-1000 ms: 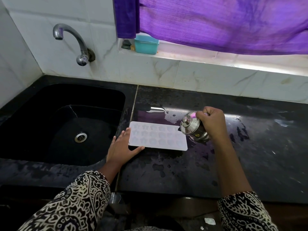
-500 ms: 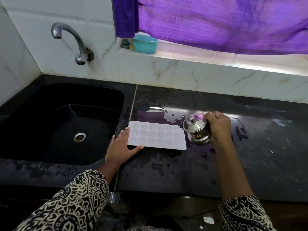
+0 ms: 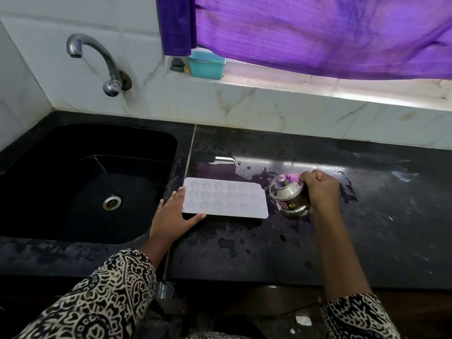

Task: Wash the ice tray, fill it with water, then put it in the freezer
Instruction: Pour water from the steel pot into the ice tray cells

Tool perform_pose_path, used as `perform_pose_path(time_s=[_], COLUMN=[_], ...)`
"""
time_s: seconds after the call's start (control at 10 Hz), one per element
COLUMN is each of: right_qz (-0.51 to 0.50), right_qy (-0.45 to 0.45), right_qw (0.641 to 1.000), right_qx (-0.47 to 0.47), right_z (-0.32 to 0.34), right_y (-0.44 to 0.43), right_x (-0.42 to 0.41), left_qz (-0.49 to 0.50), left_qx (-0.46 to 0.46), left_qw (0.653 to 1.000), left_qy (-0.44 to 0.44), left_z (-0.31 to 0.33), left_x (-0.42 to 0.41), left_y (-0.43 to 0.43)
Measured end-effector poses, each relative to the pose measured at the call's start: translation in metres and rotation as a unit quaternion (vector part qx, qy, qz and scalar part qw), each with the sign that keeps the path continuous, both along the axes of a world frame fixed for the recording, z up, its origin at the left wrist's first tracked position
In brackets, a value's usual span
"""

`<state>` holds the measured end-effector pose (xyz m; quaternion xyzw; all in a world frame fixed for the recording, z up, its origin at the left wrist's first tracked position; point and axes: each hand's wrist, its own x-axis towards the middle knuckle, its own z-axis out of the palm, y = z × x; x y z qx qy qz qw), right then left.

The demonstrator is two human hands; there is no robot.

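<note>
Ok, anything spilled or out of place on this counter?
Yes: water is pooled on the counter behind the ice tray and beside the steel pot that the right hand grips. Smaller wet patches lie nearer the front edge.

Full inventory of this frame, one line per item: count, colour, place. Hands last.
ice tray: 1, translucent white, flat on the counter just right of the sink
steel pot: 1, shiny metal, lidded, right of the tray, tilted toward it
counter: 1, black, wet patches
puddle: 1, clear, on the counter behind the tray
sink: 1, black, left side
drain: 1, metal, in the sink floor
tap: 1, metal, on the wall above the sink
box: 1, teal, on the window ledge
curtain: 1, purple, over the window
sleeves: 2, black-and-white pattern, bottom edge
left hand: fingers straight, against the tray's near left corner
right hand: grips the steel pot
</note>
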<state>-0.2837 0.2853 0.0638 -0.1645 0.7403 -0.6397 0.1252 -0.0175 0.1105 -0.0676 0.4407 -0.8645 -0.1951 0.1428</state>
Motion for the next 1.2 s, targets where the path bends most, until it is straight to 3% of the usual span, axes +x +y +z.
perform_pose_path(time_s=[0.5,0.8,1.0,1.2], right_qz=[0.074,0.069,0.032,0.033], right_qy=[0.165,0.134,0.054,0.080], right_qw=[0.978,0.985,0.997,0.995], right_qx=[0.108,0.086,0.038,0.056], right_z=[0.010,0.010,0.007,0.006], right_y=[-0.019,-0.018,-0.013,-0.007], right_x=[0.018,0.014,0.005,0.003], left_qz=[0.003,0.003,0.005,0.005], left_qx=[-0.002,-0.005,-0.005,-0.005], left_qw=[1.000,1.000,1.000,1.000], left_qy=[-0.003,0.002,-0.001,-0.009], left_z=[-0.001,-0.003,-0.002,-0.002], left_x=[-0.001,-0.001,-0.001,-0.001], left_y=[-0.001,-0.001,0.000,-0.001])
